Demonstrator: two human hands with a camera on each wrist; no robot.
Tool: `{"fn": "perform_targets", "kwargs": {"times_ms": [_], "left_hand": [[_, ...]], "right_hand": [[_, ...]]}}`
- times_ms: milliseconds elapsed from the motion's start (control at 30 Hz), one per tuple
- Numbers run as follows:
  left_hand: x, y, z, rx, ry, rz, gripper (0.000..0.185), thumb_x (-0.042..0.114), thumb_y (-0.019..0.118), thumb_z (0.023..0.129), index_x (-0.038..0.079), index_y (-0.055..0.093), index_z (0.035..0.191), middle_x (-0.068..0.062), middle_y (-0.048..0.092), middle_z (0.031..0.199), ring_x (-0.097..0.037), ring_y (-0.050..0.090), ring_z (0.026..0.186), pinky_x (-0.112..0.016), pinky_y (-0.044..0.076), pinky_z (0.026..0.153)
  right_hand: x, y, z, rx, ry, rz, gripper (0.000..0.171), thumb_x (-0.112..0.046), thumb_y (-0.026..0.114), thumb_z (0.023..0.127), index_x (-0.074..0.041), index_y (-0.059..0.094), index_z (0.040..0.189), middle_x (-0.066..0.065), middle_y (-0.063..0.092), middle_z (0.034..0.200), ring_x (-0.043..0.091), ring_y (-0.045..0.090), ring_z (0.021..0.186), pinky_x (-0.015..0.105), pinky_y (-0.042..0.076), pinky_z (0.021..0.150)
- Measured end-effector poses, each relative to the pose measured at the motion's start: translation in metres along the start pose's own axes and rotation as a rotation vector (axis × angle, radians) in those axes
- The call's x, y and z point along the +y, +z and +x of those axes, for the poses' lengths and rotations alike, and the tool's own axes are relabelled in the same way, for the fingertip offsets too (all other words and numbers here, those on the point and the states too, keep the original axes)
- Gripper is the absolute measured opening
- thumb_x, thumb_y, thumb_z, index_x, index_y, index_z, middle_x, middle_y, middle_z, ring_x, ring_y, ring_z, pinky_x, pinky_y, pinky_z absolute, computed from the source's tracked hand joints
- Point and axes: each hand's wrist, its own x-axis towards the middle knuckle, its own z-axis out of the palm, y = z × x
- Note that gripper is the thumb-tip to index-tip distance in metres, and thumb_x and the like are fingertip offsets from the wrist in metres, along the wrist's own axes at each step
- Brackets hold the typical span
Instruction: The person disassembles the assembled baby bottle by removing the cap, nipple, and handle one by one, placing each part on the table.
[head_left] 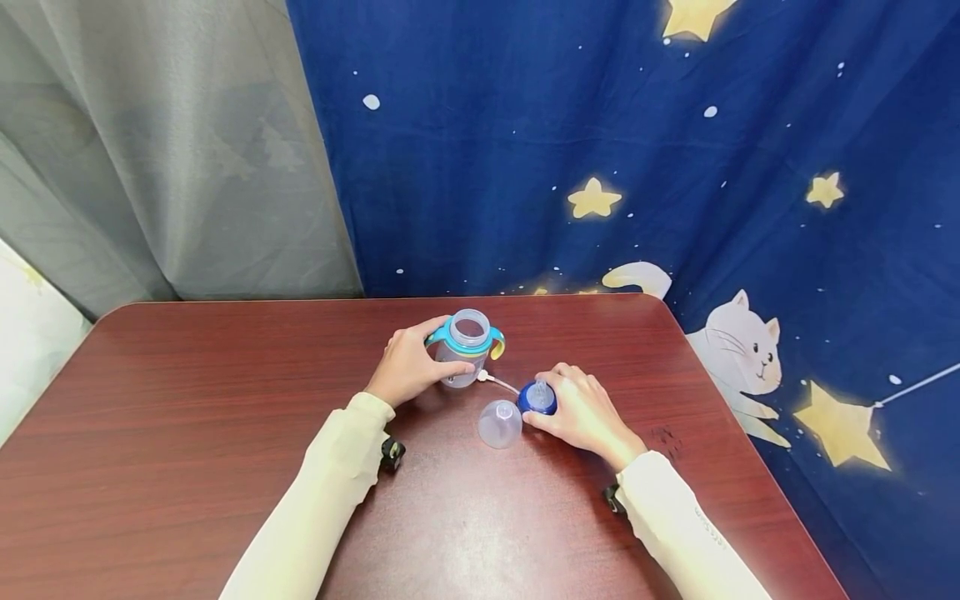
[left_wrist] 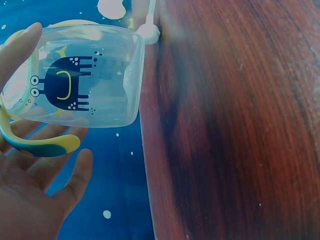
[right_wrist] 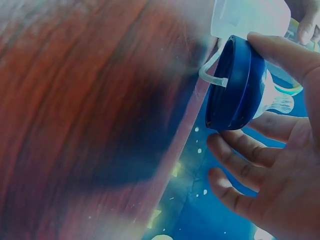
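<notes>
My left hand grips a clear baby bottle, thumb across its front and fingers behind. The bottle stands upright and uncapped, with turquoise and yellow handles and a dark cartoon animal printed on its side. My right hand holds a blue screw ring with a clear teat between thumb and fingers. A thin straw runs from the ring's underside towards the bottle, ending in a white ball beside the bottle's base. A clear domed cap sits on the table just left of the ring.
The reddish-brown wooden table has its far edge a short way behind the bottle. Beyond it hang a grey curtain and a blue curtain with stars and a cat.
</notes>
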Motion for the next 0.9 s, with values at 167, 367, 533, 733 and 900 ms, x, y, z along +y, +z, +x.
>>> {"fn": "perform_targets", "kwargs": {"times_ms": [167, 367, 533, 733, 900], "left_hand": [[0.0002, 0.0000, 0.0005, 0.000, 0.001, -0.011, 0.080, 0.046, 0.090, 0.069, 0.014, 0.061, 0.136, 0.002, 0.070, 0.117, -0.020, 0.062, 0.107, -0.048, 0.046, 0.093], [0.0007, -0.0005, 0.0016, -0.004, 0.001, -0.012, 0.079, 0.048, 0.089, 0.069, 0.015, 0.062, 0.136, 0.002, 0.070, 0.117, -0.020, 0.061, 0.107, -0.048, 0.045, 0.093], [0.0007, -0.0008, 0.0025, -0.004, 0.007, -0.004, 0.078, 0.047, 0.089, 0.069, 0.015, 0.062, 0.135, 0.002, 0.071, 0.116, -0.019, 0.062, 0.106, -0.046, 0.047, 0.093], [0.0026, -0.0015, 0.0031, -0.009, -0.005, -0.005, 0.080, 0.047, 0.090, 0.069, 0.014, 0.061, 0.136, 0.002, 0.071, 0.116, -0.019, 0.061, 0.107, -0.047, 0.047, 0.093], [0.0037, -0.0014, 0.0039, -0.014, -0.007, -0.014, 0.080, 0.046, 0.090, 0.069, 0.013, 0.061, 0.136, 0.001, 0.070, 0.117, -0.020, 0.062, 0.108, -0.046, 0.048, 0.093]], "right_hand": [[0.0015, 0.0014, -0.0011, -0.020, -0.002, -0.013, 0.060, -0.047, 0.083, 0.075, -0.007, 0.068, 0.119, 0.006, 0.061, 0.105, 0.026, 0.058, 0.099, 0.047, 0.047, 0.085], [0.0021, 0.0017, -0.0027, -0.046, 0.023, -0.011, 0.062, -0.048, 0.083, 0.075, -0.007, 0.068, 0.120, 0.007, 0.063, 0.108, 0.027, 0.058, 0.102, 0.049, 0.047, 0.087], [0.0026, 0.0030, -0.0042, -0.058, 0.041, -0.008, 0.064, -0.048, 0.084, 0.074, -0.007, 0.067, 0.121, 0.008, 0.064, 0.112, 0.028, 0.058, 0.105, 0.049, 0.047, 0.088], [0.0032, 0.0040, -0.0044, -0.062, 0.048, 0.008, 0.065, -0.048, 0.084, 0.074, -0.008, 0.066, 0.122, 0.008, 0.064, 0.112, 0.028, 0.058, 0.104, 0.048, 0.047, 0.089], [0.0041, 0.0029, -0.0038, -0.069, 0.050, 0.004, 0.066, -0.050, 0.083, 0.075, -0.007, 0.066, 0.122, 0.008, 0.064, 0.112, 0.027, 0.058, 0.104, 0.048, 0.047, 0.089]]}}
